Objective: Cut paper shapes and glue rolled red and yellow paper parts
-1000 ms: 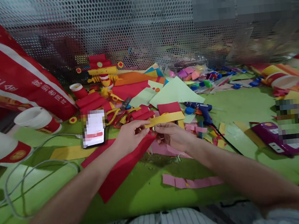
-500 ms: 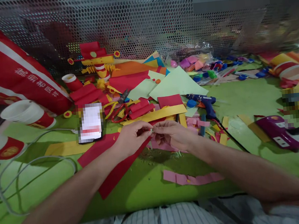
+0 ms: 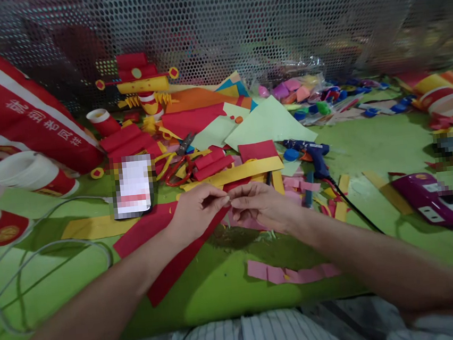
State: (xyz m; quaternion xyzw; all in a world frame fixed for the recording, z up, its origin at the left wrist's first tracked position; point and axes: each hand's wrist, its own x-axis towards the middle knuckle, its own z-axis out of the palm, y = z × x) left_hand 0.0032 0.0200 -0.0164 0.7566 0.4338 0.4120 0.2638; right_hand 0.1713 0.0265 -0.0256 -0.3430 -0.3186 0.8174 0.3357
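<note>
My left hand (image 3: 196, 209) and my right hand (image 3: 259, 204) meet fingertip to fingertip over the middle of the table. Both are pinched closed, around something too small to make out. Under my left wrist lies a long red paper strip (image 3: 172, 276). Pink paper scraps (image 3: 251, 218) sit beneath my right hand. Just beyond the hands are a yellow paper strip (image 3: 235, 174), a red paper square (image 3: 257, 150) and red-handled scissors (image 3: 178, 170). A folded pink paper strip (image 3: 292, 275) rests nearer to me.
A blue glue gun (image 3: 313, 153) with a black cord lies right of centre. To the left are a phone (image 3: 132, 187) on a white cable, paper cups (image 3: 26, 170) and a red bag (image 3: 23, 104). A paper figure (image 3: 144, 84) stands behind; a purple device (image 3: 433, 198) is far right.
My fingertips have shifted slightly, and the small pale bit seen between them earlier is now hardly visible. The camera view has moved a little; the table items stay put.
</note>
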